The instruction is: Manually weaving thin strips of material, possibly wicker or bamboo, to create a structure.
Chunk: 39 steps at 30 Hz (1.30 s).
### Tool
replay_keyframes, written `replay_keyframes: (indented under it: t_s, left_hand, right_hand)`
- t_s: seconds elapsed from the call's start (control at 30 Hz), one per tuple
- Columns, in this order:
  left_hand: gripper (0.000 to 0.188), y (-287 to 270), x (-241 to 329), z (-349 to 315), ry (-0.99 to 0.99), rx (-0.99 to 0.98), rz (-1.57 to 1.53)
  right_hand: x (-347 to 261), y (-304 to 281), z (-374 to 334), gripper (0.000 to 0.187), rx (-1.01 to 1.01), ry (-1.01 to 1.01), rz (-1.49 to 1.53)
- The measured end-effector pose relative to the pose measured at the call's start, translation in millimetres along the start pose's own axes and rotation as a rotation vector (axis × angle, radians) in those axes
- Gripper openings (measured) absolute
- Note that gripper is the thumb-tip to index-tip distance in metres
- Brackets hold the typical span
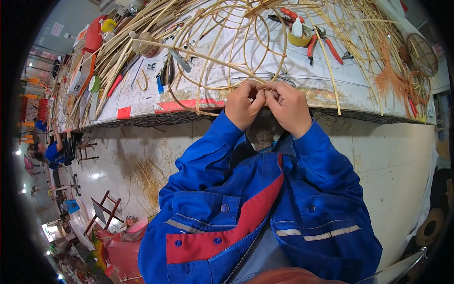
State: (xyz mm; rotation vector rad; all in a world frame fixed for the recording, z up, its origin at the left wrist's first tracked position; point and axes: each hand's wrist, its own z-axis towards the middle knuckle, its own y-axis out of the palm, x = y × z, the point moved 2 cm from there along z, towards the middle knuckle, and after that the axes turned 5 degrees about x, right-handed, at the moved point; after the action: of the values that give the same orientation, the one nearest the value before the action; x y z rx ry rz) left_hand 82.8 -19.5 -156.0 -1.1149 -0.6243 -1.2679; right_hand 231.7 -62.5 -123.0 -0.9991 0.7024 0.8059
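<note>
My left hand (244, 105) and my right hand (292, 108) meet at the near edge of the table, fingertips pinched together. Between them they grip a thin bamboo strip (208, 60), part of a frame of bent, looped bamboo (246, 45) lying on the table. My fingers cover the spot where the strips come together, so any tie there is hidden. Just beyond my fingers lies a metal tool (282, 77), partly covered. A curved strip (178, 102) of the frame hangs over the table edge beside my left wrist.
Red-handled cutters (325, 46) and a white-capped glue bottle (297, 28) in a yellow tape roll lie beyond my right hand. Bundles of bamboo strips (111, 61) cover the left of the table (347, 71). A stool (105, 210) and a person in blue (53, 151) are off left.
</note>
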Motion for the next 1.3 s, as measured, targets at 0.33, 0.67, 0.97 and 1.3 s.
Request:
replay_keyframes:
  t_s: [0.33, 0.67, 0.97, 1.3]
  left_hand:
    - [0.013, -3.2, 6.1, -0.8, -0.040, -0.073, -0.076]
    - [0.016, -1.8, 0.0, -0.1, 0.066, -0.033, 0.013]
    - [0.018, -2.6, 0.9, -2.1, 0.025, -0.083, -0.074]
    - [0.022, -3.3, -3.8, -1.5, -0.040, -0.092, -0.195]
  right_hand:
    - [-2.1, -2.9, 4.7, 0.014, 0.028, -0.255, -0.139]
    - [-1.9, -2.5, 4.9, 0.016, -0.042, 0.070, 0.104]
    - [10.9, 3.5, 2.2, 0.013, 0.010, 0.077, 0.149]
    - [14.5, 3.0, -8.2, 0.009, 0.084, 0.685, 0.990]
